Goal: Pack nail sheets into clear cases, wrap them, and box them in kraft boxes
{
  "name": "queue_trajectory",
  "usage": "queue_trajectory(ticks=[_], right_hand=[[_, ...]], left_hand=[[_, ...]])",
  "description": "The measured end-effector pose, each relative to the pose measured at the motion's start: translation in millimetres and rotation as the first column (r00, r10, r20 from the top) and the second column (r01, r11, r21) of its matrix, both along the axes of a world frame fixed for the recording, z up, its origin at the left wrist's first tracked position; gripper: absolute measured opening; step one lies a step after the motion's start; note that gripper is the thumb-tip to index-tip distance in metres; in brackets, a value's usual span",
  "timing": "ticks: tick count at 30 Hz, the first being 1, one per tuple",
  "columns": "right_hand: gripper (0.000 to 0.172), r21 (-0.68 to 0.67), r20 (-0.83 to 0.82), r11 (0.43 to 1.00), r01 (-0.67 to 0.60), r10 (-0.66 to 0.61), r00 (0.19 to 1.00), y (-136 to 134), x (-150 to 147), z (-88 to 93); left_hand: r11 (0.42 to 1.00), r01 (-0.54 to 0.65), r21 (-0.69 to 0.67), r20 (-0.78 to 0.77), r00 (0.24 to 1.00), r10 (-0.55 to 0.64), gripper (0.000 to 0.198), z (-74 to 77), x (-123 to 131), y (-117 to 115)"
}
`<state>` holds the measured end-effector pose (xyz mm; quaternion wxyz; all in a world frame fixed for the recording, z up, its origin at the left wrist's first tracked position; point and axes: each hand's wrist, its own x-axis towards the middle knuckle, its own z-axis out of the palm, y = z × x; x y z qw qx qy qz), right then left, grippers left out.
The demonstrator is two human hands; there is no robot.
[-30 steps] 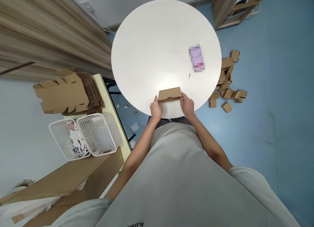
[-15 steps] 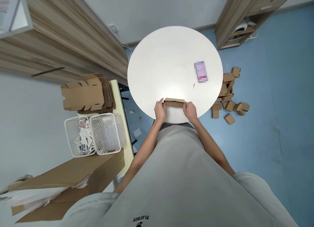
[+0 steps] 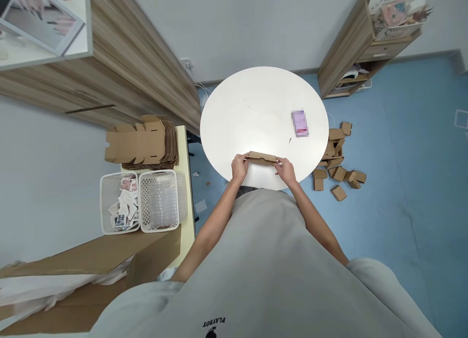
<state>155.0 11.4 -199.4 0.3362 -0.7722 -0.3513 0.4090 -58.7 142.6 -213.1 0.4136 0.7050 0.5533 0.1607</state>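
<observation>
A small brown cardboard box (image 3: pixel 262 157) lies at the near edge of the round white table (image 3: pixel 256 114). My left hand (image 3: pixel 239 167) grips its left end with closed fingers. My right hand (image 3: pixel 285 170) pinches its right end. The box looks flat and thin from this angle, held between both hands just above the tabletop. A small purple blurred object (image 3: pixel 300 123) lies on the table to the right, apart from the hands.
A stack of flat cardboard blanks (image 3: pixel 141 144) sits on a side table at left, with two white mesh baskets (image 3: pixel 142 200) before it. Several folded small boxes (image 3: pixel 338 158) litter the blue floor at right. A large carton (image 3: pixel 91 274) stands at lower left. A wooden shelf (image 3: pixel 361 50) stands behind.
The box's lid has folded down, so the box looks thinner now. Both hands kept hold of its ends. The camera view pulled back and up.
</observation>
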Motion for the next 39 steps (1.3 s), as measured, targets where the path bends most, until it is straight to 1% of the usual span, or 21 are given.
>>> queue_trajectory(ticks=[4,8,14,19,22,26,31,35,39], right_hand=[[0.042,0.03,-0.019,1.0,0.003,-0.003,1.0,-1,4,-5.8],[0.041,0.023,0.011,1.0,0.016,-0.017,1.0,2,4,-7.1],[0.044,0.0,0.107,1.0,-0.03,0.029,0.994,6,6,-1.1],[0.045,-0.033,0.147,0.996,-0.079,0.083,0.986,9,10,3.0],[0.045,-0.049,0.182,0.992,-0.115,0.122,0.976,11,14,4.7],[0.046,-0.078,0.282,0.98,-0.181,0.196,0.939,13,17,5.0],[0.049,-0.101,0.318,0.971,-0.215,0.236,0.918,16,19,1.1],[0.046,-0.098,0.315,0.971,-0.216,0.236,0.919,14,21,-0.3],[0.044,-0.125,0.296,0.977,-0.175,0.205,0.933,15,22,1.3]], left_hand=[[1.0,-0.024,-0.009,0.061,0.998,0.024,0.042,-4.7,-1,1],[1.0,-0.021,-0.016,0.089,0.996,0.023,0.04,-4.2,-3,5],[0.998,-0.01,-0.06,0.051,0.999,0.013,0.034,2.4,-2,12],[0.999,0.023,-0.044,0.021,1.0,-0.022,0.037,7.6,0,13],[0.997,0.044,-0.065,0.013,0.999,-0.043,0.04,10.4,1,16],[0.991,0.099,-0.088,0.038,0.995,-0.096,0.044,14.5,-1,22],[0.979,0.202,-0.037,-0.002,0.979,-0.202,0.045,20.5,-3,32],[0.96,0.278,0.025,-0.043,0.96,-0.277,0.04,24.3,-1,41],[0.943,0.332,0.03,-0.085,0.941,-0.329,0.039,24.3,1,49]])
